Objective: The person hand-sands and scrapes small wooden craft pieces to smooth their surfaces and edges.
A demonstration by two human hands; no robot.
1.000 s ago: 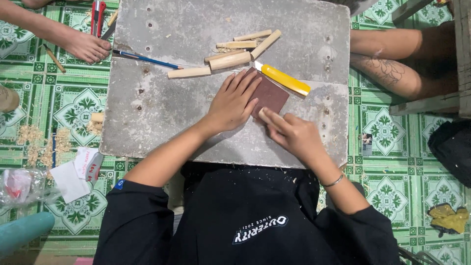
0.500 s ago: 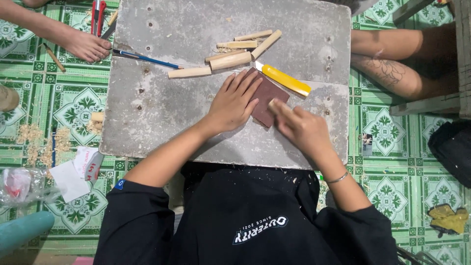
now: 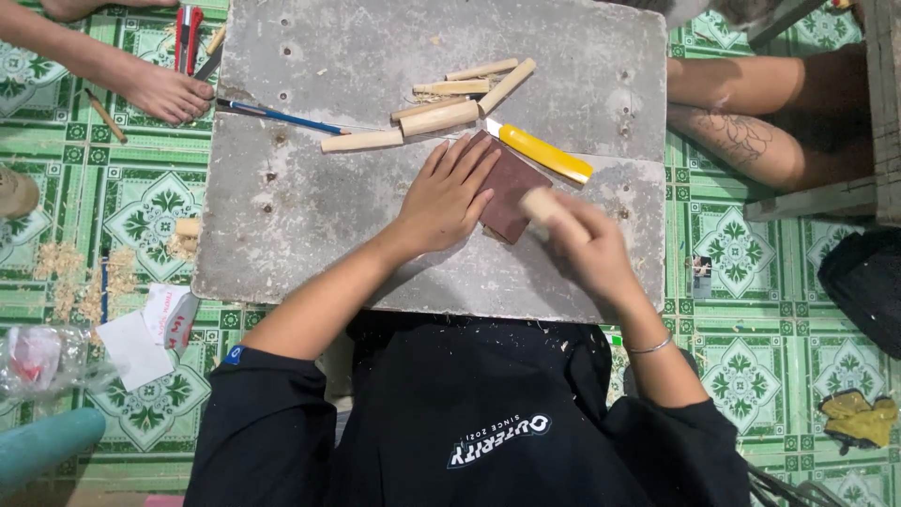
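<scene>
Our right hand [image 3: 591,249] is closed around a short pale wood piece [image 3: 539,204], fingers wrapped on it, its blunt end pressed onto the brown sandpaper sheet [image 3: 511,188]. The hand is motion-blurred, so we can't read the exact finger placement. We judge the low, angled hold keeps the end face flat on the grit.

Our left hand [image 3: 443,199] lies flat and spread, fingertips [image 3: 483,161] on the sheet's near-left part, holding nothing. It works as a clamp: the sheet is loose on the slab, so palm pressure stops it sliding with the wood.

The sandpaper sits on the grey concrete slab [image 3: 310,216] across our lap, right of centre. Touching its far edge is a yellow utility knife [image 3: 542,151], blade end toward the wood pile. Just beyond lie several carved wood sticks [image 3: 441,115], kept within reach but off the sanding area. A blue pen [image 3: 282,115] lies left of them.

Wood shavings [image 3: 84,272] are scattered on the green patterned floor tiles [image 3: 150,207] to our left. Another person's foot [image 3: 164,92] rests at the slab's far-left corner; a tattooed leg [image 3: 741,141] is on the right.
</scene>
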